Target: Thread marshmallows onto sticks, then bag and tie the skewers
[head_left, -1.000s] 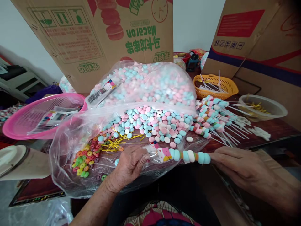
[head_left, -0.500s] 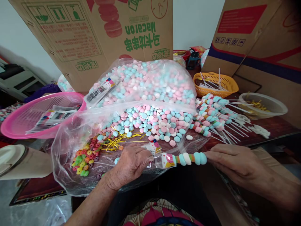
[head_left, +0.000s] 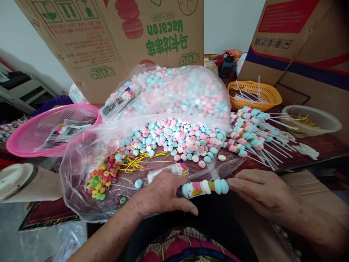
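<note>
A candy skewer [head_left: 205, 187] of blue, white and pink round sweets lies sideways between my two hands at the table's near edge, partly inside a small printed wrapper. My left hand [head_left: 163, 193] grips the wrapper end of the skewer. My right hand [head_left: 259, 191] holds the skewer's other end with its fingertips against the last blue sweet. Just behind, an open clear plastic bag [head_left: 81, 160] holds loose pink, blue and white sweets [head_left: 180, 136], coloured ring candies [head_left: 102, 178] and gold twist ties [head_left: 136, 162].
A pile of finished skewers [head_left: 247, 131] lies to the right, beside an orange basket [head_left: 268, 95] of sticks and a clear bowl [head_left: 324, 120]. A pink basket [head_left: 24, 136] of wrappers stands left. Cardboard boxes [head_left: 109, 40] rise behind.
The skewer has slid left, deeper into the wrapper held by my left hand. My right hand has followed it leftward, and fewer sweets show outside the wrapper.
</note>
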Motion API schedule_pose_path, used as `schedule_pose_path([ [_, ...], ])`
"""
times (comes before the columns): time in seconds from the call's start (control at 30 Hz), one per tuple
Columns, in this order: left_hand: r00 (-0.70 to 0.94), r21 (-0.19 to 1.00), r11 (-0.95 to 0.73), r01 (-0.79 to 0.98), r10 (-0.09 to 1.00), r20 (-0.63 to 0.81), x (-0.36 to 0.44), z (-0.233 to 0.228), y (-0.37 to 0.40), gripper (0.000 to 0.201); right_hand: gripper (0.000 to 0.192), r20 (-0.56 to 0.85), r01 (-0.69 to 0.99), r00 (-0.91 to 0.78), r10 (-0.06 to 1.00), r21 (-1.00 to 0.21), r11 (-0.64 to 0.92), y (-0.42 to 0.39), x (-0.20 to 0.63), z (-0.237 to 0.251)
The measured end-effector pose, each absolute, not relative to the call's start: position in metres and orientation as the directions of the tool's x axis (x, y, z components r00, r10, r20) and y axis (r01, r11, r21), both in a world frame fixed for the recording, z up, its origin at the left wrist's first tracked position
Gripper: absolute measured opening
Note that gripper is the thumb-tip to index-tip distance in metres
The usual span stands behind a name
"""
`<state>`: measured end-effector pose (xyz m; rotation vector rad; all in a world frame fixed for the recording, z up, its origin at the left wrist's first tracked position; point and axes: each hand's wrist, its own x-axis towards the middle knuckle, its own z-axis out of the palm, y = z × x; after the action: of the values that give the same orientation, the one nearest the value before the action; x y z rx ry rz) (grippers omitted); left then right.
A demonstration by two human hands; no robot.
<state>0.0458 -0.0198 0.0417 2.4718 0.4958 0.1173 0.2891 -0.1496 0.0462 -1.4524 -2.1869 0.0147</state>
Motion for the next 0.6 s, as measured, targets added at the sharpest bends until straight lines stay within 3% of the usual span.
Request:
schedule_pose_path([
  [0.1, 0.91, 0.554, -0.732, 0.396, 0.396, -0.126, 0.057, 0.04, -0.025, 0.034, 0.025, 0.317, 0.81, -0.46, 0.829, -0.234, 0.538, -0.143, 0.275, 0.047],
  [0.3, 0.887, 0.693, -0.574, 0.436, 0.406, -0.221, 0.062, 0.039, -0.029, 0.026, 0.028, 0.21, 0.802, -0.479, 0.852, -0.291, 0.522, -0.128, 0.262, 0.04],
  [0.47, 0.847, 0.654, -0.559, 0.509, 0.463, -0.263, 0.062, 0.039, -0.032, 0.054, 0.029, 0.261, 0.8, -0.47, 0.843, -0.277, 0.532, -0.132, 0.268, 0.039],
  [0.6, 0.857, 0.575, -0.637, 0.513, 0.414, -0.305, 0.078, 0.028, -0.039, 0.061, 0.027, 0.262, 0.802, -0.46, 0.848, -0.287, 0.524, -0.131, 0.253, 0.03],
])
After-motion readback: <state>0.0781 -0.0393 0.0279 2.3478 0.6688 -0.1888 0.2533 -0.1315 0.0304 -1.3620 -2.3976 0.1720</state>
